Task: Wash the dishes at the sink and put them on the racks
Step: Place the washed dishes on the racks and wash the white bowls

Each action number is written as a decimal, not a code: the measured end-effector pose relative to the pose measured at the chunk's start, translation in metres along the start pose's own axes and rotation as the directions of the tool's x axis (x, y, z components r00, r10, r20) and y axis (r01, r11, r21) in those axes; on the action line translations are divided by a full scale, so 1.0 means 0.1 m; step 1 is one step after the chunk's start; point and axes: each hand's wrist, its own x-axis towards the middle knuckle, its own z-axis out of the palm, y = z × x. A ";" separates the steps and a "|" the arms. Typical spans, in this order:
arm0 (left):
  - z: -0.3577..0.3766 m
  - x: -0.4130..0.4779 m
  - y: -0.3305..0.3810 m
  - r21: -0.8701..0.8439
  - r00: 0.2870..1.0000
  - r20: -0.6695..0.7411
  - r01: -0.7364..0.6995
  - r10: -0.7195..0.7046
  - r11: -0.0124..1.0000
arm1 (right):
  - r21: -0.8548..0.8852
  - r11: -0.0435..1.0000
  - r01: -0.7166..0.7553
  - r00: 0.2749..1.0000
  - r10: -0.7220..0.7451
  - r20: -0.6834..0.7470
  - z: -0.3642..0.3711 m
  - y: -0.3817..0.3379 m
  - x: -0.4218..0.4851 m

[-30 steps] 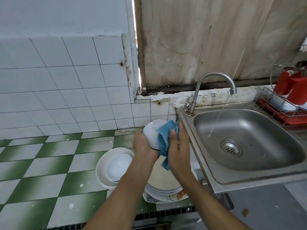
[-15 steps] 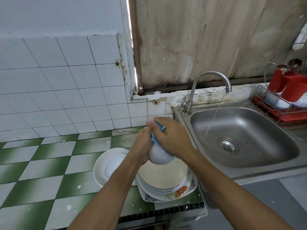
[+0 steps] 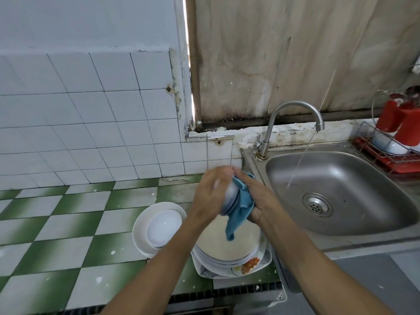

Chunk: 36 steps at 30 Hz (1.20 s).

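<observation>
My left hand (image 3: 210,193) grips a small white bowl (image 3: 230,197) on its side, just left of the steel sink (image 3: 336,192). My right hand (image 3: 259,198) presses a blue cloth (image 3: 242,206) against the bowl's open side; the cloth's tail hangs down over a stack of plates (image 3: 229,253). Two nested white bowls (image 3: 159,226) sit on the counter to the left of the stack. Water runs from the tap (image 3: 293,117) into the sink. A wire rack (image 3: 386,155) at the far right holds dishes and red items.
The counter (image 3: 68,223) has green and white checked tiles, with a white tiled wall behind. The bottom plate of the stack has a flower pattern and sits near the counter's front edge. A drain (image 3: 317,204) lies in the sink's middle.
The bowl has turned from mouth-down to lying on its side. My right hand has slid from on top of it to its right side, and the cloth now hangs down.
</observation>
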 end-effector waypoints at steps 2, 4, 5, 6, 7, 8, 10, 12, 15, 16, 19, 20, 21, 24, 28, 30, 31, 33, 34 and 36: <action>0.09 -0.03 -0.01 -0.092 0.999 0.032 0.044 -0.041 0.995 | -0.118 0.980 0.158 0.983 -0.167 -0.075 0.07 0.13 -0.07; 0.10 -0.03 0.05 -0.297 0.976 0.043 0.215 -0.212 0.930 | -0.454 0.796 0.401 0.883 -0.468 -0.041 0.11 0.30 -0.17; 0.08 -0.02 0.09 -0.403 0.948 0.093 0.316 -0.305 0.859 | -0.593 0.600 0.537 0.783 -0.616 0.085 0.09 0.38 -0.21; 0.05 -0.02 0.13 -0.503 0.907 0.155 0.414 -0.393 0.759 | -0.656 0.376 0.655 0.663 -0.702 0.260 0.03 0.45 -0.25; 0.00 -0.01 0.17 -0.563 0.853 0.215 0.506 -0.476 0.653 | -0.658 0.151 0.738 0.538 -0.720 0.438 -0.05 0.50 -0.23; -0.05 0.02 0.19 -0.575 0.792 0.276 0.590 -0.544 0.568 | -0.632 -0.061 0.773 0.438 -0.669 0.600 -0.15 0.53 -0.19; -0.13 0.04 0.21 -0.495 0.684 0.368 0.717 -0.630 0.490 | -0.527 -0.411 0.744 0.306 -0.492 0.815 -0.36 0.52 -0.07; -0.18 0.06 0.20 -0.400 0.601 0.405 0.794 -0.690 0.457 | -0.463 -0.536 0.706 0.303 -0.362 0.881 -0.48 0.46 -0.01; -0.18 0.12 0.14 -0.403 0.532 0.411 0.835 -0.740 0.376 | -0.480 -0.524 0.703 0.387 -0.284 0.877 -0.52 0.37 -0.01; -0.15 0.14 0.14 -0.399 0.520 0.448 0.844 -0.727 0.358 | -0.549 -0.442 0.709 0.439 -0.332 0.835 -0.52 0.33 -0.05; -0.04 0.17 0.12 -0.319 0.529 0.556 0.848 -0.641 0.423 | -0.772 0.127 0.623 0.704 -0.520 0.483 -0.50 0.16 -0.12; 0.05 0.16 0.14 -0.245 0.547 0.547 0.828 -0.634 0.504 | -0.757 0.322 0.568 0.761 -0.555 0.336 -0.53 0.09 -0.12; 0.14 0.14 0.16 -0.141 0.580 0.514 0.783 -0.631 0.606 | -0.686 0.498 0.531 0.796 -0.570 0.202 -0.56 0.01 -0.11; 0.46 0.07 0.15 0.077 0.770 0.425 0.492 -0.475 0.867 | -0.365 0.841 0.399 0.854 -0.486 -0.185 -0.71 -0.16 -0.04; 0.91 0.05 0.09 0.247 0.914 0.393 -0.003 -0.098 0.969 | 0.047 0.969 0.242 0.908 -0.209 -0.362 -1.06 -0.41 0.07; 1.13 0.07 0.15 0.280 0.923 0.382 -0.078 -0.037 0.957 | 0.145 0.962 0.233 0.909 -0.162 -0.383 -1.23 -0.52 0.05; 1.27 0.08 0.21 0.284 0.919 0.393 -0.100 -0.021 0.953 | 0.163 0.955 0.249 0.899 -0.166 -0.404 -1.35 -0.61 0.03; 1.55 0.11 0.31 0.284 0.907 0.421 -0.131 -0.001 0.950 | 0.150 0.946 0.288 0.866 -0.190 -0.461 -1.59 -0.77 -0.04; 1.68 0.12 0.34 0.288 0.902 0.432 -0.150 0.012 0.946 | 0.126 0.942 0.312 0.843 -0.214 -0.494 -1.68 -0.86 -0.10; 2.03 0.10 0.45 0.305 0.894 0.445 -0.199 0.046 0.931 | -0.020 0.924 0.381 0.760 -0.326 -0.562 -1.94 -1.09 -0.23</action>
